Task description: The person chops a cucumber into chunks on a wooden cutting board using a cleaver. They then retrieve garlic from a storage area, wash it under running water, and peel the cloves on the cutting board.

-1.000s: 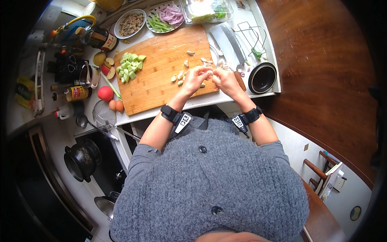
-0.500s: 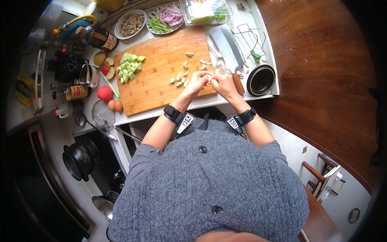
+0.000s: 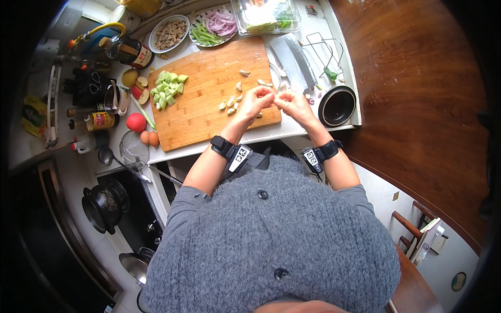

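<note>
Both hands meet over the right front part of the wooden cutting board. My left hand is closed in a pinch, and my right hand pinches against it with thumb and forefinger. Between the fingertips shows a small pale bit of garlic, mostly hidden. Loose garlic cloves lie just left of my left hand, with several more toward the board's right edge. Beyond my right hand lies a broad cleaver, its handle covered by that hand. Chopped green pieces are heaped on the board's left side.
Behind the board stand a bowl of sliced brown food, a plate of green and purple slices and a clear plastic box. A black bowl sits at the right corner. Eggs, a tomato and a strainer lie left.
My right hand and forearm have moved slightly to the right, and its fingers have shifted up to the left fingertips. The cleaver's handle, visible before, is now covered.
</note>
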`<state>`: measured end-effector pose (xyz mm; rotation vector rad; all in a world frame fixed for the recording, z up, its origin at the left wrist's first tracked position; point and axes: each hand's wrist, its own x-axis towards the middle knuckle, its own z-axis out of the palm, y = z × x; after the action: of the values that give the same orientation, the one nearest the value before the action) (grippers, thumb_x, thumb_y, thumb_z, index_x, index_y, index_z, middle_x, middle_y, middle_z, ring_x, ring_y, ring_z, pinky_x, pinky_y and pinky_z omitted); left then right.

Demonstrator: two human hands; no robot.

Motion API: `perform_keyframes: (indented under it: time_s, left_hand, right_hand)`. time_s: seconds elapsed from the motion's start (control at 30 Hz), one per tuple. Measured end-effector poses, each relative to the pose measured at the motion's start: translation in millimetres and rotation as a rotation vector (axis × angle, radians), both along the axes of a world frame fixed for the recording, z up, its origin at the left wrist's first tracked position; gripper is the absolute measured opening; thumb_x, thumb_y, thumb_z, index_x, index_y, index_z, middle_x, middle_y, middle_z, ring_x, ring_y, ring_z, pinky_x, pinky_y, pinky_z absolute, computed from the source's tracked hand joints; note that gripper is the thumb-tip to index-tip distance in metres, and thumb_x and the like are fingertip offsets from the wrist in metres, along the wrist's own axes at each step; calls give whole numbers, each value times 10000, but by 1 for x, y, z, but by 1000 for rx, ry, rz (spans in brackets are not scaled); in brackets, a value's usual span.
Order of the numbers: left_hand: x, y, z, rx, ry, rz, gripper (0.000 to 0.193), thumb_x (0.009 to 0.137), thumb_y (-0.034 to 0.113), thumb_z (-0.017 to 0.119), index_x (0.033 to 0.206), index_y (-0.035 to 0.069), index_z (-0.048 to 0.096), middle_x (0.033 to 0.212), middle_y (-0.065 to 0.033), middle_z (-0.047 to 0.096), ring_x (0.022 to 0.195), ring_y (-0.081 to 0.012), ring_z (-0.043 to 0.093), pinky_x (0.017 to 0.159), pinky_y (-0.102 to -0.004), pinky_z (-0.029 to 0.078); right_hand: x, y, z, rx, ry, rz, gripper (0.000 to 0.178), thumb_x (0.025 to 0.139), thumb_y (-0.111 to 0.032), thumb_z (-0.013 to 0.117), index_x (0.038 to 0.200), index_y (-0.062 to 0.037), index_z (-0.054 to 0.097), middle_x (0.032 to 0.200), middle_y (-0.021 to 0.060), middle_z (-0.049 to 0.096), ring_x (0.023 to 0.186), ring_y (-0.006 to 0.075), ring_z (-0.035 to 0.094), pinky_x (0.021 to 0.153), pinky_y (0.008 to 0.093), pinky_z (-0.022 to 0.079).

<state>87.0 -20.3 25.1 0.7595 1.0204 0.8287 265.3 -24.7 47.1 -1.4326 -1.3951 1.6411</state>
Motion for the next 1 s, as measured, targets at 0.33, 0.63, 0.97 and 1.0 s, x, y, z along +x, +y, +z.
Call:
perform_keyframes:
  time_s: [0.33,0.63,0.97,1.0]
  left_hand:
    - [6,-5,8,440,422,79,182,875,104,648,1021,-1,668,900,-51,662,804,-107,605,726,-244,485]
    - [16,-8,19,260,50,38,210,878,77,636,1073,4,605,953,-55,645,856,-121,625,764,-250,516]
    - [0,-24,48,787,641,-56,179,808,41,694,973,28,626,879,-66,636,792,-138,633,704,-266,520]
    - [-1,-25,48,727,630,-47,177,812,41,692,976,27,626,875,-61,640,791,-130,631,706,-262,520]
  right_hand:
    - [-6,-3,5,-136,361,-111,192,933,-188,590,1019,-29,656,769,-18,613,563,9,456,487,147,334]
    - [-3,0,12,776,-434,47,104,842,-123,616,890,-36,645,773,168,639,691,348,627,614,402,505]
    - [11,-3,41,852,-328,216,82,817,-121,652,847,-45,649,771,134,636,710,306,635,620,373,502]
    - [10,-2,40,866,-331,229,82,817,-122,651,843,-45,649,764,133,634,705,308,634,620,375,503]
